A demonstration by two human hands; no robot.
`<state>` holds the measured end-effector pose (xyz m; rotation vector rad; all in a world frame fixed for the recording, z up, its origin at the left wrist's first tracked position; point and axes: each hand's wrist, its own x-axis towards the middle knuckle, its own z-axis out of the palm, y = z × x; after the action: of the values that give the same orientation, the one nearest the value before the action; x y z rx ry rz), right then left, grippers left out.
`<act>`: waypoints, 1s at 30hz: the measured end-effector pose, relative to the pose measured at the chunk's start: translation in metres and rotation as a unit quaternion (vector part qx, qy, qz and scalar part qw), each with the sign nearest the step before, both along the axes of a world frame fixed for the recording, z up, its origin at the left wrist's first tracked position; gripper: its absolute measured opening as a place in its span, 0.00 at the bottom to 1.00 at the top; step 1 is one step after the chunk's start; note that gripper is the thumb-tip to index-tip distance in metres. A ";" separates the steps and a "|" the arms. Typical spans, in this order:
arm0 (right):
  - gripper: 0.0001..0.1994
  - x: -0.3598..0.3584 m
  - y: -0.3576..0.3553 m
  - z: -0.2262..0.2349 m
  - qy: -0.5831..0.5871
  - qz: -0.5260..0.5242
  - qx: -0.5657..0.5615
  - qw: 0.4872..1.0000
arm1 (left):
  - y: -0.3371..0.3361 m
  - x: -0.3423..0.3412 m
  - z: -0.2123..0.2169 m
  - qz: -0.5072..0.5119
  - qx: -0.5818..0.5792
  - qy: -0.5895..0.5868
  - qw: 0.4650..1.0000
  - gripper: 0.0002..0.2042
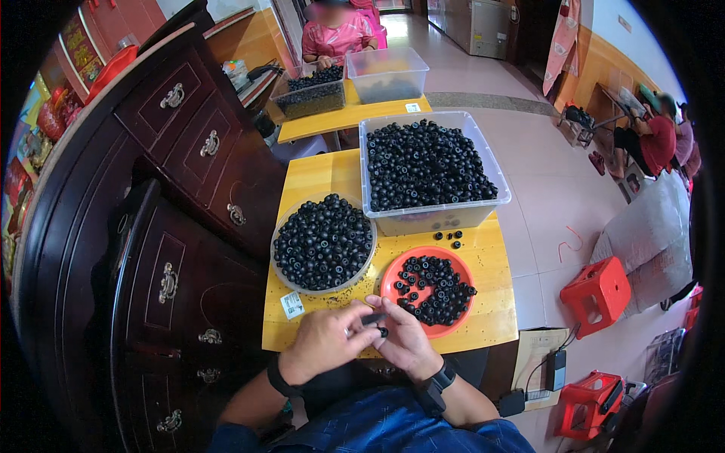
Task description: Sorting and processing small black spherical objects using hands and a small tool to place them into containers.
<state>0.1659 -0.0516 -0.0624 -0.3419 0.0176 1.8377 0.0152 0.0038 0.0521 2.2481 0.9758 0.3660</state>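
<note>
My two hands meet over the near edge of the yellow table, both closed. The left hand (326,340) has its fingers pinched around a short, dark, flat piece (371,319), perhaps a small blade; the fingers partly hide it. My right hand (409,341) grips a small black round part (383,331) between thumb and fingers, close to that dark piece. Just beyond the right hand lies a red-orange plate (390,273) with loose black ring-like parts on it. A round clear tub (276,278), heaped with similar black parts, stands beyond the left hand.
A large clear bin (430,220) full of black parts stands behind the plate, with several loose parts (457,235) beside it. Dark wooden drawers (174,279) border the left. Across the table sits a person (337,34) with two bins. Red stools (596,296) stand right.
</note>
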 end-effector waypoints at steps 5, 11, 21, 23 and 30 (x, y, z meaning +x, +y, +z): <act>0.17 -0.013 -0.004 0.015 0.044 0.002 -0.027 0.999 | -0.027 -0.005 -0.037 0.008 0.041 -0.003 0.999 0.14; 0.16 -0.016 -0.010 0.011 0.024 0.007 -0.014 1.000 | -0.027 -0.011 -0.045 0.043 0.067 -0.052 0.995 0.13; 0.11 -0.009 -0.009 0.005 0.020 0.092 0.077 0.993 | -0.023 -0.019 -0.041 0.069 0.044 -0.153 0.985 0.16; 0.11 -0.009 -0.008 0.002 0.031 0.100 0.084 0.991 | -0.024 -0.019 -0.042 0.059 0.048 -0.174 0.982 0.17; 0.12 -0.007 -0.010 -0.001 0.031 0.128 0.107 0.985 | -0.026 -0.022 -0.042 0.065 0.003 -0.182 0.981 0.16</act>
<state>0.1591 -0.0613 -0.0632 -0.1399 -0.1870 2.0828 -0.0064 -0.0222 0.0098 2.0293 0.9245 0.8073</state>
